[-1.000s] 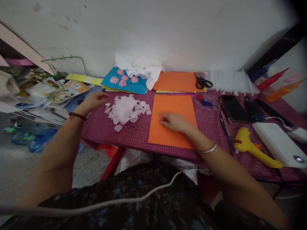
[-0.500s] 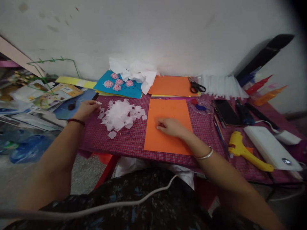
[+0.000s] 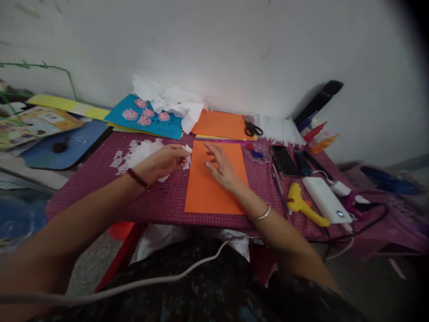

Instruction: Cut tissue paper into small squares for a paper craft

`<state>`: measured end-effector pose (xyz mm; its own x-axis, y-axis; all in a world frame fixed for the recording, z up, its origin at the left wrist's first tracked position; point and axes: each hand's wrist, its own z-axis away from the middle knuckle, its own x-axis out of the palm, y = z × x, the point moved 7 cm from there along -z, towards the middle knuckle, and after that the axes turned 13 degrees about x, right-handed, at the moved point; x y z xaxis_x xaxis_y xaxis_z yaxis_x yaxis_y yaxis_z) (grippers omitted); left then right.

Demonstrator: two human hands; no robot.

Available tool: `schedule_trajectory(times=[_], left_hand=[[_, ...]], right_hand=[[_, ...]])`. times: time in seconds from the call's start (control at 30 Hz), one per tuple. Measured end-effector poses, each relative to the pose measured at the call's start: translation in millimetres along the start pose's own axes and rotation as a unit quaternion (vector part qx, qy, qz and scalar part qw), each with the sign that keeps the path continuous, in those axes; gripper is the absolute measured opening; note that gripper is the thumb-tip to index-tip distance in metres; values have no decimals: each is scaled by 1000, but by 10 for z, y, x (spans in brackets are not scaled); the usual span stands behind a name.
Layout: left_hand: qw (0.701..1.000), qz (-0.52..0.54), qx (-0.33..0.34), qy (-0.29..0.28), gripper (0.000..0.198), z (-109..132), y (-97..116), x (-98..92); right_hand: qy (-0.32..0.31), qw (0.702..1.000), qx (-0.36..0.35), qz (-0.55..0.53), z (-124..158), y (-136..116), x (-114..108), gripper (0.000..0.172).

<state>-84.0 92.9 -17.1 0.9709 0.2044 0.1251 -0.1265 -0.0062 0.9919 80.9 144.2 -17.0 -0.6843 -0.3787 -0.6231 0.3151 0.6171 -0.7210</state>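
My left hand [image 3: 169, 162] pinches a small piece of white tissue paper [image 3: 188, 154] between thumb and fingers, near the left edge of an orange paper sheet [image 3: 214, 192]. Above that sheet, my right hand [image 3: 221, 169] is open, its fingers apart and pointing toward the left hand. Nothing shows in it. A loose pile of cut white tissue pieces [image 3: 142, 150] lies on the checked cloth [image 3: 161, 203], partly hidden behind my left hand and wrist.
At the back lie a blue sheet [image 3: 115, 117] with pink-and-white paper flowers, crumpled white paper [image 3: 170, 98], more orange sheets [image 3: 219, 125] and black scissors [image 3: 251, 128]. To the right are a phone [image 3: 284, 160], a yellow glue gun [image 3: 303, 205] and a white power bank [image 3: 325, 199].
My left hand has moved right from the far side of the tissue pile to the orange sheet's edge, carrying a tissue piece. My right hand has opened. The view has turned right.
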Motion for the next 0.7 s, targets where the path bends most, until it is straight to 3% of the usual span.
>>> schedule_trajectory(times=[0.1,0.2,0.3,0.4,0.47,0.57,0.63,0.7], left_hand=[[997,75,-8,-24,12,-83,-155,532],[993,119,-11,-21,8,-130,-229,793],[987,155,-25,-26,4,-126,-260,853],[979,188,-40,-62,12,-22,-281,877],[982,162,-45,-91,14,116,-288,858],[983,51,-39,-170,15,390,-214,738],[979,-50,-3,-198,16,525,-55,481],[970,-185,54,-146,18,552,187,-17]], right_hand=[[-12,996,-83,39,38,-110,-60,57],[-24,996,-80,18,22,-67,-100,47],[11,1000,-2,-26,-33,65,-155,37],[39,984,125,-124,-58,264,-175,27],[43,960,192,-201,-53,392,-162,21],[38,941,223,-250,-56,494,-143,17],[34,937,231,-259,-62,536,-123,14],[32,933,242,-263,-60,565,-90,8]])
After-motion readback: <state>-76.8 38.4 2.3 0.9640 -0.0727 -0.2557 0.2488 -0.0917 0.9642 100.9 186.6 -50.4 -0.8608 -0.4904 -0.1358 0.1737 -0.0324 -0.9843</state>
